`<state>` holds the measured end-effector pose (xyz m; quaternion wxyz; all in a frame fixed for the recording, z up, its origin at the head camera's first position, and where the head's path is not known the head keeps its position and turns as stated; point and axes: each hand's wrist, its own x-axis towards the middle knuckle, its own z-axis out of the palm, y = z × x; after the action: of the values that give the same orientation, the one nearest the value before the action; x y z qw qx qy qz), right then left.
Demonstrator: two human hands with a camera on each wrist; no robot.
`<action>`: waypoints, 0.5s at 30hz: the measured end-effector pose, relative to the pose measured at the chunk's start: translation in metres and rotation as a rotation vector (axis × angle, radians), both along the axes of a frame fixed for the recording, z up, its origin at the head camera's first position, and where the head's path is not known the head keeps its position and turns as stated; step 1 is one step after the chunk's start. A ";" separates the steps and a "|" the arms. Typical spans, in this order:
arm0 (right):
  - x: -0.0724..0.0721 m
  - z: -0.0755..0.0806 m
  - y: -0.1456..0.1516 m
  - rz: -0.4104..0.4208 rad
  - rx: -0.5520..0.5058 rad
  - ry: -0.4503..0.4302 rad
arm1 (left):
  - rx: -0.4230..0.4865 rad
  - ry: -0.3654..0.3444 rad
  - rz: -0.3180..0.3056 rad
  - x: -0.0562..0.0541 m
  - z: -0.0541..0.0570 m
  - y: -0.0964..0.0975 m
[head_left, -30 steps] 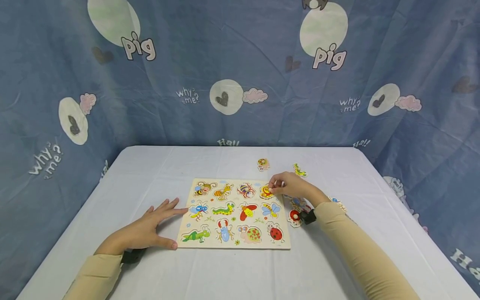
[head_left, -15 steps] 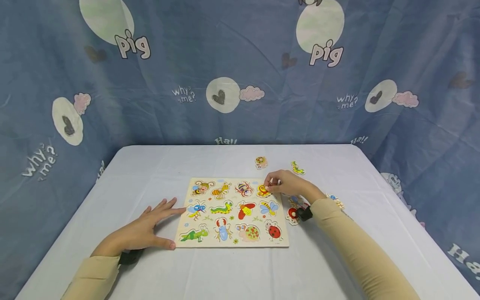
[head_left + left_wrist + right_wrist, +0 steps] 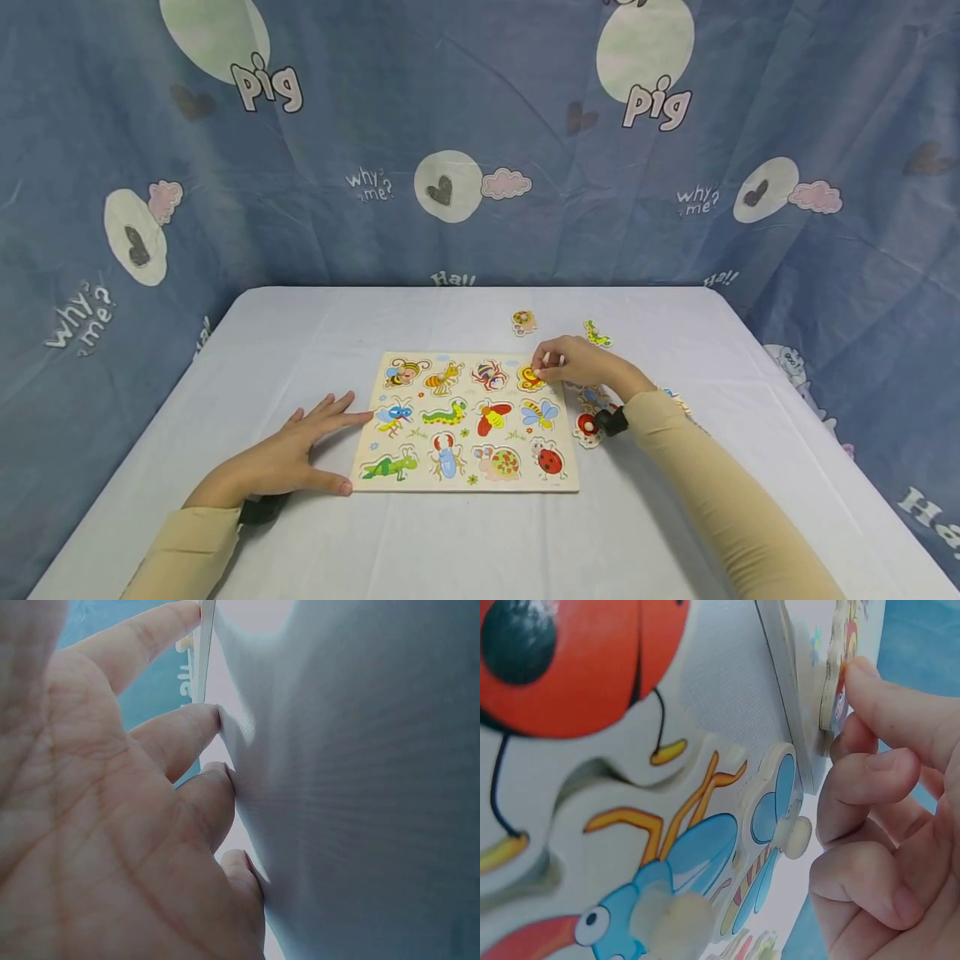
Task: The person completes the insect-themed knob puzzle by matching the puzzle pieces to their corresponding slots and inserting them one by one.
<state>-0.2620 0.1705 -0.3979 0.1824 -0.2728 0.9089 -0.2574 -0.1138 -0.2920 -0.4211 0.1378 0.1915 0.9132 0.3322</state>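
Note:
A wooden peg puzzle board with insect pictures in three rows lies flat on the white table. My right hand is at its upper right corner, thumb and index finger pinching a yellow and red butterfly piece. In the right wrist view that butterfly piece overlaps the board's surface and stands slightly proud of it, while the other fingers curl below. Bee and spider pieces are in the top row. My left hand rests spread on the table, index fingertip and thumb at the board's left edge.
Loose pieces lie right of the board: a ladybug and a blue-winged insect, partly under the right wrist. Farther back are a snail piece and a green caterpillar piece. A blue printed curtain hangs behind the table.
The head view has shifted slightly. Both hands keep nearly the same places against the board, the right one at the butterfly piece throughout.

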 end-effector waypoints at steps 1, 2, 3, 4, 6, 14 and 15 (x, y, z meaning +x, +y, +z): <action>0.000 0.000 0.000 0.002 0.001 0.001 | 0.000 0.003 -0.001 0.000 0.000 0.000; 0.000 0.000 -0.001 0.004 0.003 0.002 | 0.001 0.005 -0.002 0.001 -0.001 -0.001; 0.000 0.000 -0.001 0.005 0.005 0.000 | 0.002 0.009 -0.004 0.001 -0.001 -0.001; 0.000 -0.001 -0.001 0.007 0.005 -0.001 | 0.004 0.012 -0.004 0.001 -0.001 -0.001; -0.001 -0.001 -0.001 0.008 0.008 -0.004 | 0.004 0.018 -0.006 0.002 -0.001 -0.001; -0.002 -0.003 -0.001 -0.018 0.009 0.002 | 0.001 0.018 -0.008 0.001 0.001 -0.001; -0.001 -0.004 -0.001 -0.018 0.006 0.003 | 0.001 0.017 -0.007 0.001 0.001 -0.001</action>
<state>-0.2631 0.1690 -0.4015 0.1797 -0.2642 0.9124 -0.2559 -0.1131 -0.2933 -0.4206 0.1312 0.1978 0.9135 0.3305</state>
